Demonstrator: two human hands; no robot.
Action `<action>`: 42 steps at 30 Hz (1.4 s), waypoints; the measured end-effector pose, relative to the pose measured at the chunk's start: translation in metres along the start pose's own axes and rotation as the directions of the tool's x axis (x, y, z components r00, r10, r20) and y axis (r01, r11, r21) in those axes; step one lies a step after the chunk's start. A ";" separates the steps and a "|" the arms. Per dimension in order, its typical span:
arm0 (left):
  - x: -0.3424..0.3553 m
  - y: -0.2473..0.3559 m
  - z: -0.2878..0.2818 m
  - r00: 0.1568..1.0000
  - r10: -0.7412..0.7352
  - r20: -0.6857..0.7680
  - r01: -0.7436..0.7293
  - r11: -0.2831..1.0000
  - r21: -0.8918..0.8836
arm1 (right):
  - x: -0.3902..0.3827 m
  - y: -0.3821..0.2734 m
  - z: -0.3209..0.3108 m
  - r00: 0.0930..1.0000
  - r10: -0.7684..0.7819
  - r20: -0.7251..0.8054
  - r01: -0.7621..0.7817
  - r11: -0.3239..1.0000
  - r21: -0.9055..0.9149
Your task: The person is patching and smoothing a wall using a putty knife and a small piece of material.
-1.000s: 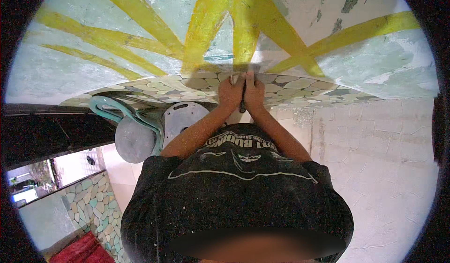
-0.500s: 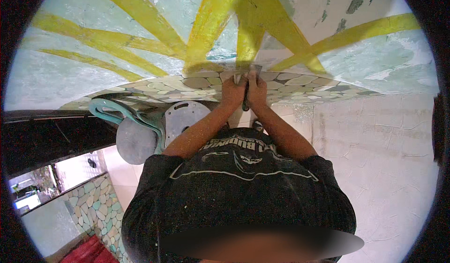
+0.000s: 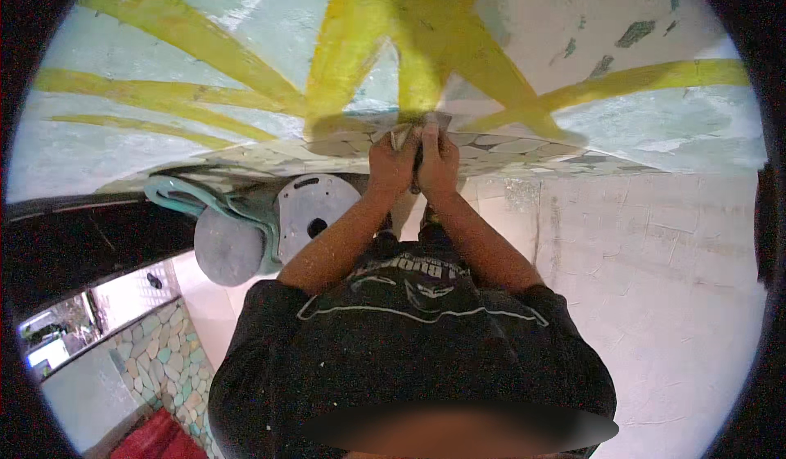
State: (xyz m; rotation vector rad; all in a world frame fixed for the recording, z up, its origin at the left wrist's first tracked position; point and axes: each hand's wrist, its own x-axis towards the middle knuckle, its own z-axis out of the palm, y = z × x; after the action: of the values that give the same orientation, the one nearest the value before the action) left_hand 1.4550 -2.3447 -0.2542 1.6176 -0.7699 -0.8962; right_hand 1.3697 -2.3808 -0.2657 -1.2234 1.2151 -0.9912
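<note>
In front of my chest both hands are raised close together at the wall. My right hand (image 3: 437, 164) is closed round a putty knife (image 3: 441, 119); its grey flat blade points up toward the wall and its dark handle hangs below my fingers. Beside it my left hand (image 3: 390, 164) is closed on a small pale flat piece (image 3: 399, 139), whose kind I cannot make out. The wall (image 3: 458, 41) ahead carries broad yellow painted stripes over a patchy pale blue-green and white ground. A band of flat stones (image 3: 524, 149) runs along its lower part.
Left of my forearm stand a grey round-topped stool or lid with holes (image 3: 315, 205) and a grey round seat (image 3: 230, 246) with a teal curved frame (image 3: 173, 190). A cracked whitish surface (image 3: 647, 279) spreads to the right. Red cloth (image 3: 158, 438) lies at lower left.
Both hands have shifted slightly left and now sit closer to the yellow stripes' lower ends. The view has tilted a little; both hands keep their grip.
</note>
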 end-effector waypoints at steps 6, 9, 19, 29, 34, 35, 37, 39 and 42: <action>0.008 -0.028 0.016 0.990 -0.122 -0.067 0.129 0.986 0.110 | 0.009 0.062 -0.003 0.997 0.067 0.036 -0.069 0.995 0.065; -0.004 -0.013 0.011 0.992 -0.044 -0.118 0.052 0.997 0.065 | 0.007 0.015 -0.013 0.976 0.061 0.210 -0.049 0.997 -0.065; -0.002 -0.006 0.011 0.995 -0.010 -0.104 0.010 1.000 -0.007 | 0.013 0.008 -0.018 0.969 0.114 0.217 -0.076 0.982 -0.175; -0.003 -0.009 0.006 0.980 -0.047 0.194 0.075 0.988 -0.137 | 0.012 0.018 -0.017 0.996 -0.049 0.076 0.064 0.977 -0.203; 0.000 -0.069 0.013 0.993 0.102 0.055 -0.107 0.990 0.096 | 0.006 0.055 -0.007 1.000 0.021 -0.016 -0.022 0.994 -0.107; -0.001 -0.053 0.010 0.994 0.095 0.057 -0.100 0.991 0.094 | 0.004 0.041 -0.005 0.999 0.027 -0.017 -0.029 0.993 -0.112; 0.003 -0.022 0.005 0.985 0.155 0.078 -0.156 0.988 0.006 | 0.010 0.013 -0.006 0.999 -0.048 -0.003 0.048 0.993 -0.105; -0.008 -0.037 0.008 0.995 0.066 0.075 -0.071 0.995 0.065 | 0.003 0.047 -0.008 1.000 -0.008 0.001 0.008 0.995 -0.104; -0.009 -0.039 0.009 0.999 0.014 0.041 -0.018 0.993 0.114 | 0.003 0.050 -0.006 0.999 0.043 -0.009 -0.043 0.994 -0.099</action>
State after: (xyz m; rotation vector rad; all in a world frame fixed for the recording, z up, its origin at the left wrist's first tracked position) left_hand 1.4441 -2.3327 -0.2921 1.6952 -0.8747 -0.8895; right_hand 1.3603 -2.3787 -0.3147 -1.2667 1.3038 -0.9129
